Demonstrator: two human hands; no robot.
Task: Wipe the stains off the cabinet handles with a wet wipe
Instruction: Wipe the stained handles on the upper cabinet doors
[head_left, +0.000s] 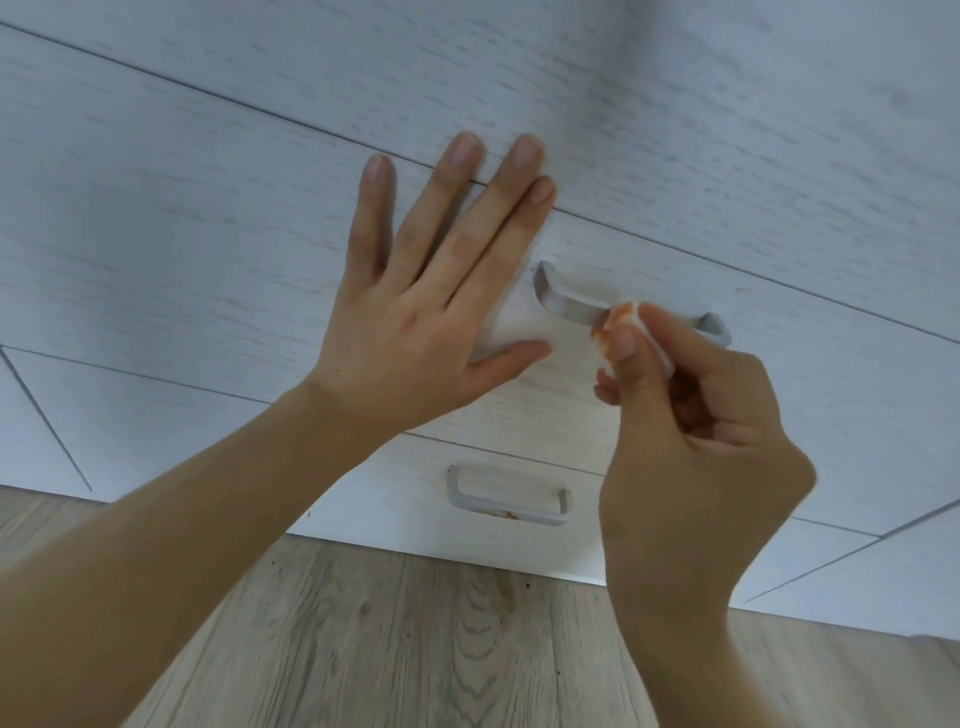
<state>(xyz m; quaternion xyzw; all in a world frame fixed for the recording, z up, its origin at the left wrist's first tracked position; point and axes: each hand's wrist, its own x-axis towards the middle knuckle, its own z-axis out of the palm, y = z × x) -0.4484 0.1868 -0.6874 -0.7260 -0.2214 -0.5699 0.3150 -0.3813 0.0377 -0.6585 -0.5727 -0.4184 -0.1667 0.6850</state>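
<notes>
A white wood-grain cabinet (208, 249) with drawers fills the view. The upper drawer carries a grey metal handle (566, 304). My right hand (691, 431) pinches a folded wet wipe (615, 325), smeared orange, against the middle of that handle and hides part of the bar. My left hand (426, 306) lies flat with straight fingers on the drawer front, just left of the handle. The lower drawer's handle (506, 499) shows an orange-brown stain on its bottom edge.
Light wood-pattern floor (415, 649) runs below the cabinet, with a few small dark specks near its base. More white cabinet panels (857, 561) continue to the left and right.
</notes>
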